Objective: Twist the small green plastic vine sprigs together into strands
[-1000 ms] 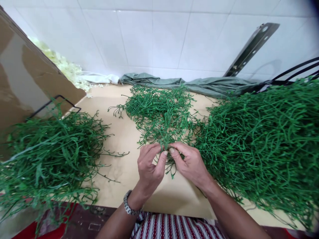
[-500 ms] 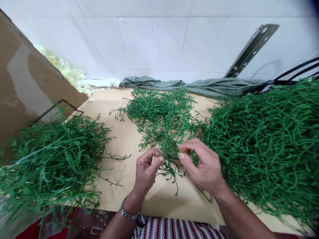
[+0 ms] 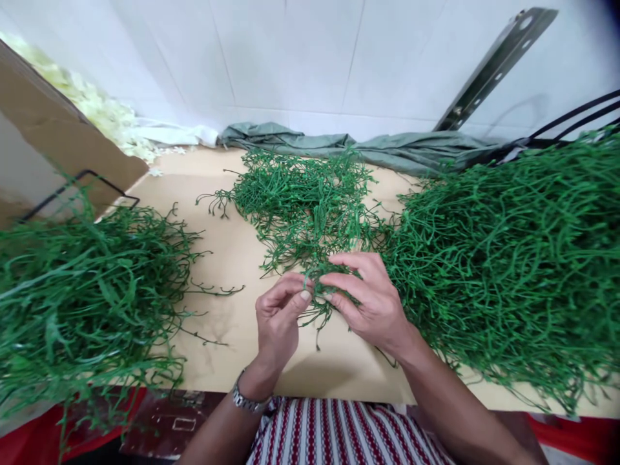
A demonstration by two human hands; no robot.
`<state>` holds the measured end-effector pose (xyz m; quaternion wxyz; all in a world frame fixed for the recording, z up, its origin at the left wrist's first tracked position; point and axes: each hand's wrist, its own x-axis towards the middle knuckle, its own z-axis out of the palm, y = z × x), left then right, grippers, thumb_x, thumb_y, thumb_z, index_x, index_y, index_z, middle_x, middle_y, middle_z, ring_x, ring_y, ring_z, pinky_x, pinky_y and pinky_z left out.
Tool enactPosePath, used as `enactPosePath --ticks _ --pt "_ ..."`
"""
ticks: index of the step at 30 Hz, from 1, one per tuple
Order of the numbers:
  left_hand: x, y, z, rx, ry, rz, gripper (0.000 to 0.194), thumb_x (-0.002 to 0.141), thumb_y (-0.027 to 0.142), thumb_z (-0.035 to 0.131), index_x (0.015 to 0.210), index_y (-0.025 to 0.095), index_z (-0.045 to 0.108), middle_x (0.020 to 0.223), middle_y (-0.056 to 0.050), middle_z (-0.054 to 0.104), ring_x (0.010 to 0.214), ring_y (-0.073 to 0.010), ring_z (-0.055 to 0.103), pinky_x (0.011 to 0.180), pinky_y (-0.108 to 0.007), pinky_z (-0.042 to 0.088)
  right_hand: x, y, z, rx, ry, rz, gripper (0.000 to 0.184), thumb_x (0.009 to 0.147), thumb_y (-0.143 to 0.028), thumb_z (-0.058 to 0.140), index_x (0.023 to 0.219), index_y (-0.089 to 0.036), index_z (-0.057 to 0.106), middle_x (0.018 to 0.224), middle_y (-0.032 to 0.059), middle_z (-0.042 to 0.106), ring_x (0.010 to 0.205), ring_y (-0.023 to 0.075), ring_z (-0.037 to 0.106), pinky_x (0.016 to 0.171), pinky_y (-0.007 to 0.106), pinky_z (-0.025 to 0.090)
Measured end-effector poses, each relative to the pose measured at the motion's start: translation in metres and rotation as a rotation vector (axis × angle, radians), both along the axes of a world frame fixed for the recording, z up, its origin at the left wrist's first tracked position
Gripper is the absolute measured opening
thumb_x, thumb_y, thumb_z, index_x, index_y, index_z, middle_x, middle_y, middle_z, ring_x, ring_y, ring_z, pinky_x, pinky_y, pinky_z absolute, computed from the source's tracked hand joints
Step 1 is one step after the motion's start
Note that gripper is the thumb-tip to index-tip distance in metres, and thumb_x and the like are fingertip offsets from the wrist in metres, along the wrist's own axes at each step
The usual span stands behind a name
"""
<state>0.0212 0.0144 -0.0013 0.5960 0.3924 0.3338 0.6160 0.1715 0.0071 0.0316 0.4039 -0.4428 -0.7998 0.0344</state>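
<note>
Green sprigs (image 3: 323,271) lie between the hands, low over the worktop (image 3: 213,336); the left hand (image 3: 281,316) has thumb and forefinger pinched on them; the right hand (image 3: 372,303) has its fingers partly spread against them, and whether it grips any, I cannot tell; a loose pile (image 3: 300,187) sits at twelve o'clock from the hands, a leafy heap (image 3: 97,290) at nine, a larger heap (image 3: 513,278) at three; a crumpled cloth (image 3: 397,148) runs behind, towards one o'clock.
</note>
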Motion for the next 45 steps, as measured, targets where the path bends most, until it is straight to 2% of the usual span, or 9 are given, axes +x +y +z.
enactPosePath --ticks 4,11,16,20,23,26,32,38,45 --pt "0.003 0.002 0.005 -0.1 -0.047 0.016 0.007 0.064 0.014 0.068 0.059 0.018 0.067 0.074 -0.002 0.057 0.076 -0.012 0.051 0.066 -0.023 0.042 0.003 -0.002 -0.004 0.057 0.003 0.007 0.012 0.079 -0.014 0.057 0.087 -0.021 0.064 0.097 0.0075 0.06 0.093 0.0212 0.054 0.081 0.041 0.044" --pt "0.004 0.003 0.003 -0.071 0.019 -0.068 0.005 0.066 0.02 0.069 0.064 0.018 0.065 0.074 -0.001 0.054 0.072 -0.0115 0.05 0.066 -0.023 0.042 0.001 -0.001 -0.001 -0.146 -0.029 0.078 0.022 0.081 -0.024 0.058 0.101 -0.017 0.057 0.095 0.0094 0.061 0.091 0.0212 0.053 0.079 0.039 0.044" --pt "-0.007 0.007 0.01 0.085 0.224 -0.185 0.005 0.074 0.019 0.063 0.071 0.019 0.067 0.077 -0.004 0.057 0.076 -0.0145 0.053 0.069 -0.027 0.043 0.005 -0.001 -0.001 -0.2 0.081 0.023 0.009 0.083 -0.015 0.048 0.084 -0.019 0.057 0.076 0.004 0.059 0.075 0.0168 0.055 0.068 0.031 0.044" --pt "-0.016 0.007 0.017 0.309 0.555 -0.143 0.013 0.078 0.016 0.056 0.085 0.018 0.067 0.088 -0.007 0.06 0.089 -0.0177 0.055 0.081 -0.031 0.042 0.012 -0.002 -0.002 -0.265 0.316 -0.081 0.008 0.081 -0.015 0.051 0.083 -0.02 0.057 0.077 0.0019 0.059 0.074 0.0154 0.056 0.065 0.028 0.044" --pt "-0.012 0.001 0.017 0.371 0.644 -0.195 0.014 0.08 0.017 0.053 0.089 0.017 0.064 0.087 -0.008 0.061 0.087 -0.0185 0.056 0.078 -0.032 0.044 0.012 -0.002 -0.002 -0.339 0.444 -0.084 0.004 0.08 -0.018 0.055 0.082 -0.02 0.058 0.077 0.002 0.06 0.072 0.0152 0.055 0.062 0.027 0.043" --pt "-0.001 -0.004 0.015 0.405 0.717 -0.144 0.011 0.078 0.021 0.056 0.085 0.017 0.063 0.084 -0.008 0.062 0.084 -0.0196 0.056 0.077 -0.034 0.044 0.007 -0.002 -0.003 -0.368 0.479 -0.077 0.002 0.079 -0.019 0.056 0.08 -0.02 0.057 0.075 0.0016 0.06 0.07 0.0147 0.055 0.06 0.026 0.043" --pt "0.007 -0.003 0.012 0.348 0.724 -0.07 0.01 0.076 0.016 0.054 0.066 0.019 0.055 0.07 -0.004 0.06 0.072 -0.0171 0.055 0.072 -0.032 0.042 0.002 -0.002 -0.006 -0.321 0.414 -0.084 0.001 0.08 -0.02 0.056 0.081 -0.02 0.056 0.075 0.0018 0.06 0.071 0.015 0.056 0.061 0.026 0.045" --pt "-0.01 0.0 0.009 0.182 0.616 -0.004 0.008 0.077 0.014 0.049 0.071 0.018 0.05 0.073 -0.003 0.055 0.074 -0.0157 0.053 0.068 -0.027 0.041 0.012 0.001 0.003 -0.19 0.186 -0.075 0.018 0.08 -0.01 0.05 0.093 -0.02 0.057 0.083 0.0039 0.06 0.079 0.0158 0.056 0.07 0.029 0.046" --pt "-0.018 0.0 0.01 0.171 0.58 -0.135 0.005 0.081 0.016 0.046 0.078 0.018 0.05 0.071 0.0 0.048 0.063 -0.0111 0.046 0.057 -0.022 0.037 0.008 0.004 0.002 -0.1 0.069 -0.047 0.024 0.081 -0.015 0.053 0.105 -0.019 0.052 0.095 0.0087 0.056 0.093 0.0207 0.052 0.081 0.037 0.046"
